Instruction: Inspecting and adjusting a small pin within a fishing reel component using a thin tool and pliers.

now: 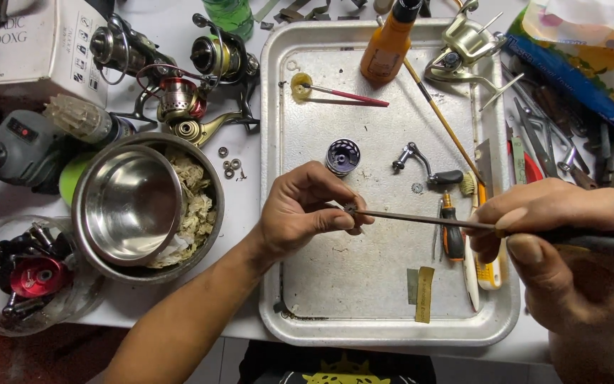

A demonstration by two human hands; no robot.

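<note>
My left hand (pixel 305 210) pinches a small dark metal part (pixel 350 209) between thumb and fingers above the metal tray (pixel 276 128). In my right hand (pixel 570 249) I grip a thin long tool (pixel 421 217) whose tip touches that small part. Both hands hover over the middle of the tray. On the tray lie a purple reel spool (pixel 342 156), a reel handle (pixel 426 167), a small gear (pixel 416 188) and a small screwdriver (pixel 452 231).
An orange bottle (pixel 387 39), a thin brush (pixel 342 94) and a gold reel body (pixel 463 46) sit at the tray's far end. Left of it are stacked steel bowls (pixel 133 206), fishing reels (pixel 179 78), loose washers (pixel 230 165) and a clear tub of parts (pixel 23 274). Hand tools (pixel 556 153) crowd the right.
</note>
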